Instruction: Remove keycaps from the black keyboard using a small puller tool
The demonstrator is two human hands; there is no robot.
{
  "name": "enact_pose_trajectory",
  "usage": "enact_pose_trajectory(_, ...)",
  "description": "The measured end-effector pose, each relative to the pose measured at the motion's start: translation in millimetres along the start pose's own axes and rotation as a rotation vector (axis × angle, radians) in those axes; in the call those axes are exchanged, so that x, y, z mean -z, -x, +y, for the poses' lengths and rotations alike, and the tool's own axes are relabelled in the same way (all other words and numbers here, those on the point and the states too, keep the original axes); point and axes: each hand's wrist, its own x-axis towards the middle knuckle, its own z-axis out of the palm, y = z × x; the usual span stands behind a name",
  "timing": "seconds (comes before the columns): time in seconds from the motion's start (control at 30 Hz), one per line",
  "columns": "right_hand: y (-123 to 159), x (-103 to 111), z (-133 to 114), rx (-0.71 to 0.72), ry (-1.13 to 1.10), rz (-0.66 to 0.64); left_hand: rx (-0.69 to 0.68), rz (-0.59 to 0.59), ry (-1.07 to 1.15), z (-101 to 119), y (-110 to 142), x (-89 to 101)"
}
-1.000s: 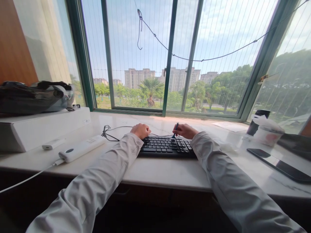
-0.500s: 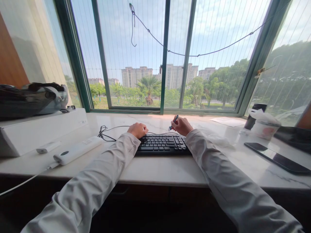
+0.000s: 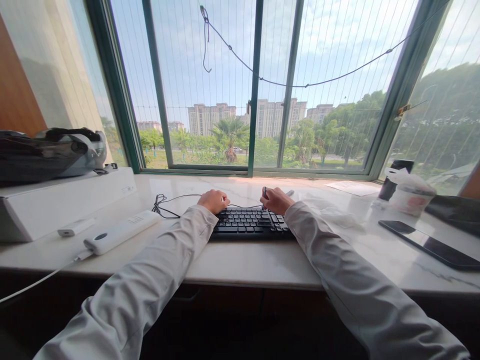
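- I see the black keyboard (image 3: 243, 223) lying side to side on the table (image 3: 247, 265).
- The right hand (image 3: 276, 200) pinches a thin stick (image 3: 265, 192), nearly upright, by the keyboard's back keys.
- The left hand (image 3: 213, 201) curls at the back left corner; I can't tell if it holds anything.
- The stick's low tip is too small to make out.
- The right sleeve (image 3: 318, 237) hides the keyboard's right end.

Left sleeve (image 3: 127, 290) and right sleeve (image 3: 352, 270): light grey fabric, long, loose, many creases; cuffs (image 3: 208, 215) wrinkled, same grey.
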Motion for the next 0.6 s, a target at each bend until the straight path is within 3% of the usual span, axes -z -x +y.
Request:
enact_pose_trajectory(0.13, 1.8, 8.2, -4.2, 0.022, -0.032, -0.067, 0.002, 0.002, 0.002, 0.0, 0.0, -0.2)
enact_pose_trajectory(0.27, 1.7, 9.6, -4.0, 0.009, -0.068, 0.014, -0.002, 0.009, -0.002, -0.3, -0.5, -0.8)
enact_pose_trajectory(0.4, -0.4, -2.2, -1.5, 0.0, -0.175, 0.087, -0.004, 0.002, -0.002, -0.7, -1.1, -1.8)
enact_pose_trajectory(0.6, -1.9, -18.0, 0.7, -0.016, -0.243, 0.046, -0.007, 0.001, -0.003, -0.9, -1.5, -1.9)
